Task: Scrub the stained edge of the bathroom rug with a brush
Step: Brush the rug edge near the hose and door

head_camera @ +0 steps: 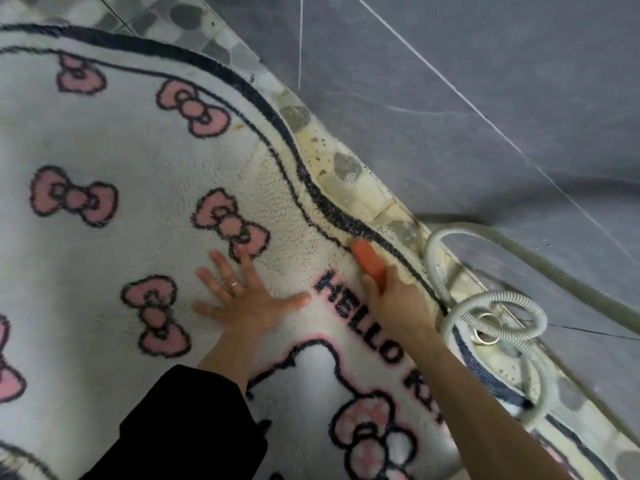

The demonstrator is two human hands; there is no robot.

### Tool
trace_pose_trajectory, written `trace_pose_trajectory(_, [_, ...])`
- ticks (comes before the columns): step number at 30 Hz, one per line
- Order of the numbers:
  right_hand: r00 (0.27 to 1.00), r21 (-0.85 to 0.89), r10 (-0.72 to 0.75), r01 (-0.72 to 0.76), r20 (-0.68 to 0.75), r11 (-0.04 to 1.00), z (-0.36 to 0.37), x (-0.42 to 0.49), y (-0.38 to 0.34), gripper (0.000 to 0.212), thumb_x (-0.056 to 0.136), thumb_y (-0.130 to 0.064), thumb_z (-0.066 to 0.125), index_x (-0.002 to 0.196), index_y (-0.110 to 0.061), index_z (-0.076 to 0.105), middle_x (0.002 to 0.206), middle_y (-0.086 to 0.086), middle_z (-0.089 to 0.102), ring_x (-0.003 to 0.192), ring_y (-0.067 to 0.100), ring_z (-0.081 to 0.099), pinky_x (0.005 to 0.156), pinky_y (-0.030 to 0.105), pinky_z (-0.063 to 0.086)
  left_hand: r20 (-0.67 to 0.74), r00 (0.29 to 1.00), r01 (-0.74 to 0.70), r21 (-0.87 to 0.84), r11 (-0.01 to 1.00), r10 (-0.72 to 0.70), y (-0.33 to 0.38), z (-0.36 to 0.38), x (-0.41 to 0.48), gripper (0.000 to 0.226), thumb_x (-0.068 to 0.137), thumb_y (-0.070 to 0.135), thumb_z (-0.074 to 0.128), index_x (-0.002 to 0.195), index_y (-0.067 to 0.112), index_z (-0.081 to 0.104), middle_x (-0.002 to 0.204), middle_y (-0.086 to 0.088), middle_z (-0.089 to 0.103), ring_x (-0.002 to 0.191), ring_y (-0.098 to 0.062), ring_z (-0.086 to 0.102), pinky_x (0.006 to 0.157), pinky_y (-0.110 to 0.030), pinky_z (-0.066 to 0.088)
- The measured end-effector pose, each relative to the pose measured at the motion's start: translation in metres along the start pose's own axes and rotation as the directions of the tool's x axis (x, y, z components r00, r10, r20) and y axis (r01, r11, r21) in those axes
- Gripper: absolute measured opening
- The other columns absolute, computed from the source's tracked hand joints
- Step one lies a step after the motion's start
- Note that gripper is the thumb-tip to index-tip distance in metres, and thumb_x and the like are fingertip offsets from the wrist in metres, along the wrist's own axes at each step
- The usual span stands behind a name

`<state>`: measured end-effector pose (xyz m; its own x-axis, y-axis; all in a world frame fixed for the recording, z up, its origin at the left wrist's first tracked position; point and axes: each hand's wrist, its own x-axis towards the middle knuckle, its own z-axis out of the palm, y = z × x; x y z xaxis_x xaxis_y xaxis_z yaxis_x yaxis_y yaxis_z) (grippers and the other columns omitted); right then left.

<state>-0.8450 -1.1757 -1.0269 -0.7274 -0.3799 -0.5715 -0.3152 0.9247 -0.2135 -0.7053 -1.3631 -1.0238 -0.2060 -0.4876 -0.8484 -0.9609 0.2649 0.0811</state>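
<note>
A white fluffy rug (138, 150) with pink bows and black lettering covers the floor. Its dark-bordered edge (332, 206) runs diagonally and looks yellowish and wet near the middle. My right hand (394, 303) grips an orange brush (369, 259), which is pressed onto the rug just inside that border. My left hand (239, 296) lies flat on the rug with fingers spread, to the left of the brush. A ring shows on one finger.
A strip of pebble-patterned floor (349, 171) with soapy foam borders the rug. Beyond it rises a dark grey tiled wall (485, 81). A grey corrugated hose (498, 306) coils over a floor drain at the right, close to my right hand.
</note>
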Motion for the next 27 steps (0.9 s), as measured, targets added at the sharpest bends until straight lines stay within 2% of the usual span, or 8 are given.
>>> trace_pose_trajectory(4, [0.998,0.120,-0.061,0.063,-0.025,0.991,-0.002,0.047,-0.047,0.042,0.101,-0.059,0.033,0.107,-0.018,0.039,0.072,0.004,0.053,0.061,0.024,0.055,0.051,0.033,0.038,-0.003,1.000,0.012,-0.004,1.000,-0.012,0.000,0.002,0.002,0.154,0.040,0.103,0.054,0.123,0.037,-0.059,0.129,-0.005,-0.069,0.130,-0.041,-0.053,0.106,-0.079,-0.010])
trace_pose_trajectory(8, [0.999,0.004,0.026,-0.026,-0.018,1.000,0.005,-0.037,0.027,0.055,0.100,-0.061,0.031,0.130,-0.016,0.041,0.079,0.011,0.065,0.071,0.034,0.064,0.057,0.037,0.045,0.035,0.999,0.004,0.022,1.000,-0.005,0.001,-0.001,0.002,0.158,0.039,0.103,0.053,0.127,0.034,-0.058,0.128,-0.008,-0.069,0.128,-0.042,-0.054,0.106,-0.080,-0.010])
trace_pose_trajectory(10, [0.998,-0.025,0.057,-0.057,0.024,0.998,0.008,-0.053,0.042,0.053,0.100,-0.060,0.031,0.128,-0.016,0.042,0.083,0.014,0.069,0.076,0.035,0.068,0.066,0.042,0.054,0.037,0.999,0.000,0.007,1.000,0.000,0.000,-0.003,0.002,0.159,0.038,0.103,0.053,0.130,0.033,-0.056,0.128,-0.008,-0.069,0.128,-0.041,-0.054,0.104,-0.079,-0.012])
trace_pose_trajectory(13, [0.999,0.022,0.000,-0.001,0.042,1.000,0.004,-0.006,-0.009,0.042,0.102,-0.059,0.033,0.114,-0.019,0.040,0.073,0.002,0.058,0.062,0.023,0.060,0.058,0.037,0.051,0.029,1.000,0.006,0.000,1.000,-0.006,0.002,-0.001,0.001,0.160,0.038,0.103,0.054,0.133,0.033,-0.053,0.130,-0.007,-0.068,0.129,-0.041,-0.054,0.104,-0.078,-0.013])
trace_pose_trajectory(17, [0.993,0.092,-0.118,0.116,0.025,0.989,-0.009,0.047,-0.073,0.039,0.103,-0.058,0.033,0.101,-0.019,0.037,0.073,0.001,0.051,0.061,0.017,0.052,0.051,0.031,0.037,0.013,1.000,0.006,0.006,1.000,-0.006,0.000,0.002,0.003,0.160,0.039,0.102,0.056,0.134,0.034,-0.053,0.129,-0.006,-0.069,0.128,-0.040,-0.055,0.106,-0.078,-0.012])
trace_pose_trajectory(20, [1.000,0.027,0.013,-0.014,0.024,1.000,-0.012,0.000,-0.004,0.047,0.100,-0.064,0.030,0.112,-0.020,0.041,0.073,0.000,0.055,0.060,0.019,0.054,0.051,0.030,0.044,0.030,1.000,0.001,-0.007,1.000,-0.001,0.000,0.001,0.003,0.160,0.038,0.102,0.055,0.134,0.033,-0.052,0.128,-0.007,-0.069,0.127,-0.041,-0.055,0.105,-0.079,-0.013])
trace_pose_trajectory(23, [0.977,0.042,0.211,-0.209,-0.037,0.977,-0.002,-0.049,0.052,0.048,0.096,-0.065,0.031,0.102,-0.017,0.037,0.088,0.021,0.067,0.079,0.040,0.065,0.069,0.046,0.054,0.039,0.999,-0.015,0.009,1.000,0.014,-0.002,0.000,0.005,0.160,0.038,0.103,0.053,0.133,0.033,-0.053,0.128,-0.008,-0.069,0.128,-0.042,-0.054,0.104,-0.079,-0.012])
trace_pose_trajectory(27, [0.990,0.076,0.132,-0.128,-0.050,0.989,0.003,0.002,0.003,0.047,0.100,-0.063,0.027,0.101,-0.017,0.038,0.089,0.018,0.063,0.087,0.039,0.065,0.066,0.039,0.044,0.023,1.000,0.005,0.006,1.000,-0.005,0.000,0.001,0.005,0.161,0.035,0.104,0.052,0.132,0.033,-0.054,0.133,-0.009,-0.065,0.131,-0.041,-0.052,0.105,-0.079,-0.011])
